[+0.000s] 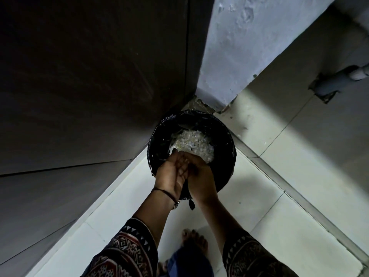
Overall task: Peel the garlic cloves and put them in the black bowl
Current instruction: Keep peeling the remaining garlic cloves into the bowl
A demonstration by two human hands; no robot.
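Note:
A round black bin (226, 136) lined with a black bag stands on the floor in the corner. A heap of white garlic peels (192, 144) lies inside it. Both hands are held together over the bin's near rim. My left hand (171, 172) has its palm turned toward the right with its fingers fairly straight. My right hand (202, 177) lies against that palm, its back to the camera and its fingertips mostly hidden. I see nothing held in either hand. No garlic cloves and no bowl are in view.
A dark cabinet face (89, 86) rises on the left, and a grey wall (239, 47) meets it behind the bin. Pale floor tiles (289, 186) spread to the right. My bare foot (194, 240) stands just below the hands. A grey pipe (339, 78) shows at the upper right.

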